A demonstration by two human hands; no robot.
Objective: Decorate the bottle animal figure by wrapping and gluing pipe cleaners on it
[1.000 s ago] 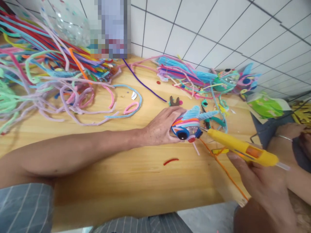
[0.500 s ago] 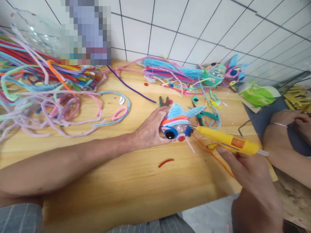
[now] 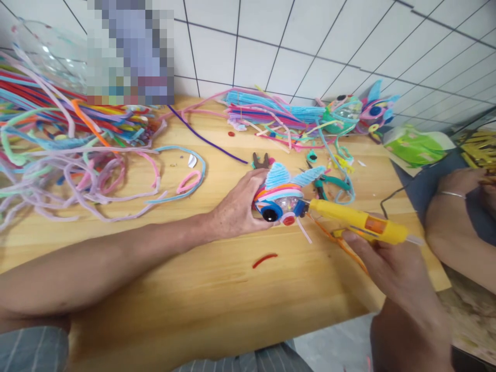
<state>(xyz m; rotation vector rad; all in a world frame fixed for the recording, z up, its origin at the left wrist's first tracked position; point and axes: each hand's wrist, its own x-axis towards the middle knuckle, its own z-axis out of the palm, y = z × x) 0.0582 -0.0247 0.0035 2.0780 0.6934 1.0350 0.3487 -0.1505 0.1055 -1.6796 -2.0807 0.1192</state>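
My left hand [image 3: 239, 204] is closed round the back of a fish ornament [image 3: 287, 204], a clear ball wrapped in coloured pipe cleaners, with light blue fins, blue-rimmed black eyes and a red button mouth. In my right hand [image 3: 391, 263] I grip a yellow hot glue gun [image 3: 360, 222] by its handle. Its nozzle points left and meets the fish's right-hand eye; whether it touches I cannot tell. An orange pipe cleaner [image 3: 351, 253] runs beneath the gun. On the table in front of the fish lies a short red pipe cleaner piece [image 3: 265, 260].
Tangled pipe cleaners [image 3: 89, 170] cover the table's left side. Behind the fish lie green-handled pliers [image 3: 329, 182] and pipe cleaner bundles [image 3: 275, 109]. A green fish ornament [image 3: 341, 114] stands near the tiled wall. Another person's arm [image 3: 451, 217] rests at the right, near a green packet [image 3: 416, 147].
The glue gun has shifted slightly left and up, its nozzle now closer against the fish's right-hand eye. My left hand keeps its hold on the fish.
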